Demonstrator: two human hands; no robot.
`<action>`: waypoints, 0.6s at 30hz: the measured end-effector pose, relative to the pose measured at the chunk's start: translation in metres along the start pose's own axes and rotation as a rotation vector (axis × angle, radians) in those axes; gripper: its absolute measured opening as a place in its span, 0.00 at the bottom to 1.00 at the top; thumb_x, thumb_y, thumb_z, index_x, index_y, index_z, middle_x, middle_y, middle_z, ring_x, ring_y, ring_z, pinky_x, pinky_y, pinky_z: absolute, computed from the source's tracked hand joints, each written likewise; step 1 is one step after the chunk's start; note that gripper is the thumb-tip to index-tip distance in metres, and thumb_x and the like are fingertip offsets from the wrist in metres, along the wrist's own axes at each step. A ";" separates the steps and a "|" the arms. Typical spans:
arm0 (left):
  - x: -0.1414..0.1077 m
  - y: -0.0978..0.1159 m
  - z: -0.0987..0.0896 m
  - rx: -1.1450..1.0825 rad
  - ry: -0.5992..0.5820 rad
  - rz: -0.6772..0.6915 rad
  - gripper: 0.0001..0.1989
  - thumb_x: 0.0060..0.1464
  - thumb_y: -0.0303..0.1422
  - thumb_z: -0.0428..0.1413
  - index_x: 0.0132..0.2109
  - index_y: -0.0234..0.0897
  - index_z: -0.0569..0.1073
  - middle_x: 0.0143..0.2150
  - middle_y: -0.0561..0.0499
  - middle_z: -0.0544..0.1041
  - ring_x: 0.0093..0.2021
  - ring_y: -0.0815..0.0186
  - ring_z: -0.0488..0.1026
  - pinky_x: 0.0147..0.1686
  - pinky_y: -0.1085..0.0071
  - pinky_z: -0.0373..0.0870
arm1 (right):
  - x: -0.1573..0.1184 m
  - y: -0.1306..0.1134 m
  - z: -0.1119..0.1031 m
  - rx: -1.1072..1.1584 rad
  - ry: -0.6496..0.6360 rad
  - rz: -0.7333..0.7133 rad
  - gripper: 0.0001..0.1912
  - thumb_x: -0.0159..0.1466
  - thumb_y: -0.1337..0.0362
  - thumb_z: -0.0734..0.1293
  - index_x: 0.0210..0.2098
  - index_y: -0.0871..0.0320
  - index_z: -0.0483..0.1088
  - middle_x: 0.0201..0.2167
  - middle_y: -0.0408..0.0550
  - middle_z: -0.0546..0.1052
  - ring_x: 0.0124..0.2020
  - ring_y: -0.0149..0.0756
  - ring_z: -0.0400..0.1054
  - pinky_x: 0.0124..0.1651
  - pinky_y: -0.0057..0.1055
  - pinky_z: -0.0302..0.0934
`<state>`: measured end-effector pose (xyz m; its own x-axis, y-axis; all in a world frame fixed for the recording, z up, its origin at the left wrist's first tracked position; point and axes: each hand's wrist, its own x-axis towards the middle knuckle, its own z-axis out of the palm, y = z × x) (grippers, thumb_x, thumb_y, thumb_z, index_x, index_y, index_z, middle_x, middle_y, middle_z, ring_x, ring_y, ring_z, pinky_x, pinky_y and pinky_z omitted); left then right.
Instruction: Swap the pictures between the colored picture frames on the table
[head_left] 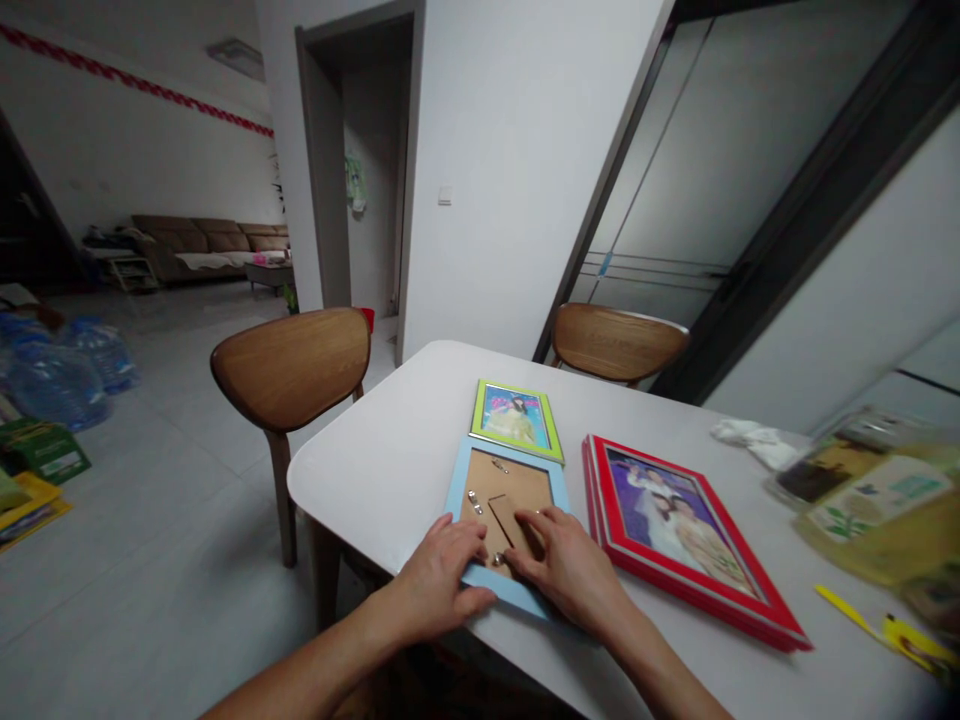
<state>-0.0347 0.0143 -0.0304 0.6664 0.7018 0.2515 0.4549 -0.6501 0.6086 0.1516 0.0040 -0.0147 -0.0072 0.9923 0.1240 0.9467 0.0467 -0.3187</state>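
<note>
A light blue picture frame [459,478] lies face down near the front edge of the white table [390,450], its brown backing board [517,482] up. My left hand [442,575] rests on the frame's near left corner, fingers on the backing by the small metal clips [475,505]. My right hand [566,565] presses on the backing's lower right, fingertips at the fold-out stand. Behind it lies a green frame [516,418] with a photo, face up. To the right lies a stack of red frames [690,535] with a photo on top.
Two wooden chairs stand at the table: one at the left [292,370], one at the far side [619,342]. White crumpled tissue [750,438], clear packets [870,490] and a yellow tool [889,625] lie at the right. Water bottles [60,365] sit on the floor at the left.
</note>
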 end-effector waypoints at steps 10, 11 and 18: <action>0.011 0.004 -0.007 -0.305 0.295 -0.161 0.20 0.43 0.27 0.54 0.47 0.35 0.63 0.56 0.41 0.59 0.55 0.58 0.57 0.53 0.62 0.53 | 0.006 -0.010 -0.027 0.035 0.055 0.034 0.18 0.50 0.61 0.59 0.38 0.60 0.70 0.32 0.51 0.70 0.33 0.37 0.64 0.38 0.30 0.57; 0.016 0.005 -0.008 -0.369 0.341 -0.190 0.19 0.44 0.27 0.53 0.47 0.35 0.63 0.54 0.42 0.62 0.53 0.59 0.60 0.52 0.62 0.56 | 0.006 -0.014 -0.031 0.038 0.068 0.028 0.18 0.50 0.61 0.59 0.38 0.59 0.70 0.31 0.50 0.70 0.33 0.37 0.64 0.37 0.30 0.57; 0.037 -0.005 -0.015 -0.890 0.484 -0.368 0.15 0.43 0.29 0.51 0.42 0.34 0.65 0.33 0.52 0.72 0.30 0.69 0.70 0.30 0.75 0.66 | 0.002 -0.017 -0.030 0.159 0.188 -0.033 0.19 0.55 0.57 0.58 0.41 0.60 0.68 0.36 0.51 0.70 0.35 0.35 0.65 0.40 0.29 0.58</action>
<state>-0.0214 0.0485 -0.0128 0.1826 0.9787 0.0934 -0.1431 -0.0675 0.9874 0.1454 0.0013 0.0190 0.0371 0.9517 0.3048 0.8844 0.1107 -0.4534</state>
